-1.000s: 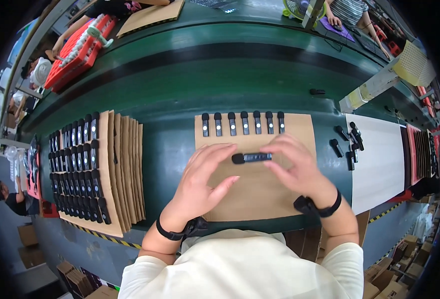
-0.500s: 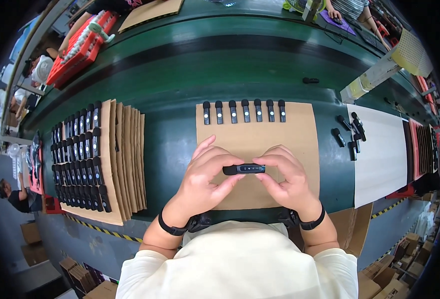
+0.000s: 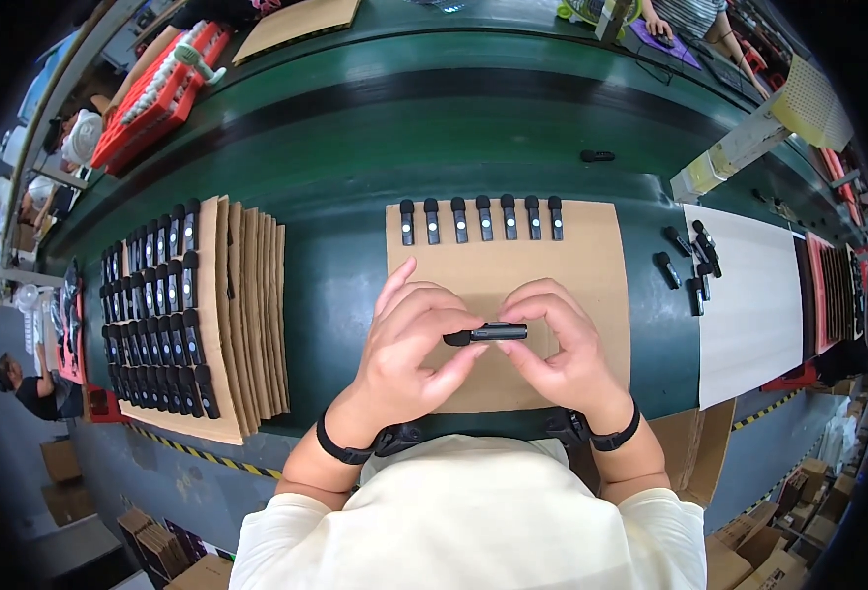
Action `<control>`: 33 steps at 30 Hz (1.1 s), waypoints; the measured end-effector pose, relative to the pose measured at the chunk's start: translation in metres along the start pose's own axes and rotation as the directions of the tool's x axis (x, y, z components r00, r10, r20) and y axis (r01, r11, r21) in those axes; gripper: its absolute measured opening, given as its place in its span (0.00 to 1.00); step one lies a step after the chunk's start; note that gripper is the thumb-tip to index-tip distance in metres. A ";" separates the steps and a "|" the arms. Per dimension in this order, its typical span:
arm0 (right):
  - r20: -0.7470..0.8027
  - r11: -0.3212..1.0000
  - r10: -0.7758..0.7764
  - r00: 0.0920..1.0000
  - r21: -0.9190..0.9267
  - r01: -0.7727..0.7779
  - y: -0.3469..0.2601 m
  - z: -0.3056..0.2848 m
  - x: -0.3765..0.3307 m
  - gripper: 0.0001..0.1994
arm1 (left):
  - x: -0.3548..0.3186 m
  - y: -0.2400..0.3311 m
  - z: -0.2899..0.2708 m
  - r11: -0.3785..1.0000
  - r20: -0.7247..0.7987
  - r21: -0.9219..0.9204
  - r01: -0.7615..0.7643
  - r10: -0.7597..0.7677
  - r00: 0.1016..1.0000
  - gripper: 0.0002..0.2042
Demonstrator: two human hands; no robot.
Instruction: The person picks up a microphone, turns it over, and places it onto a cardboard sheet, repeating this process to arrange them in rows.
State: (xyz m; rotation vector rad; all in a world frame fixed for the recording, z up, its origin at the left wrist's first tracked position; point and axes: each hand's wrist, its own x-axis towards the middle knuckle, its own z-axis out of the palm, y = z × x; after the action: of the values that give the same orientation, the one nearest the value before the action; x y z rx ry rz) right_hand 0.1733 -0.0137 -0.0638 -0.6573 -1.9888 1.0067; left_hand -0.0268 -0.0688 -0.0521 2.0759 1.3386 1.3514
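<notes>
Head view: a slim black microphone (image 3: 499, 333) lies left-to-right between left hand (image 3: 402, 346) and right hand (image 3: 568, 352), rounded end (image 3: 456, 338) leftward, both equally near and pinching its middle

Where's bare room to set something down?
Bare: green table between cardboard stack and middle cardboard; near half of white sheet, below loose microphones. Crowded: stack's top, with microphone rows; middle cardboard's far edge, another row; its centre, under left hand and right hand.

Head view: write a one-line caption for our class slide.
Left hand and right hand hold a small black microphone above a cardboard sheet with seven microphones in a row.
</notes>
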 end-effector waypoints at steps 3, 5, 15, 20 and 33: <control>-0.052 0.996 -0.084 0.995 -0.008 0.084 -0.004 0.002 0.001 0.15 | -0.003 -0.006 0.005 0.999 0.031 0.024 0.030 -0.031 0.999 0.11; -0.058 0.992 -0.120 0.991 -0.046 0.118 -0.003 0.002 0.002 0.15 | -0.002 -0.008 0.009 0.999 0.050 0.022 0.041 -0.042 0.998 0.11; 0.047 0.986 -0.051 0.998 -0.158 0.057 0.015 -0.013 0.002 0.13 | -0.010 -0.030 0.028 0.980 0.176 0.180 0.089 -0.121 0.977 0.18; 0.064 0.937 0.098 0.993 -0.342 -0.070 0.050 -0.053 0.010 0.12 | -0.017 -0.043 0.029 0.950 0.307 0.299 0.085 -0.180 0.934 0.25; 0.161 0.721 0.064 0.985 -0.690 0.065 0.118 -0.096 -0.005 0.10 | -0.032 -0.055 0.030 0.890 0.474 0.445 0.101 -0.329 0.816 0.37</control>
State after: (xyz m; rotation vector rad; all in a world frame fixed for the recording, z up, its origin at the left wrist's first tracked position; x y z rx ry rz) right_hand 0.2672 0.0874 -0.1284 -0.9865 -2.5358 0.2690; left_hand -0.0339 -0.0613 -0.1216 2.2187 1.6087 0.3447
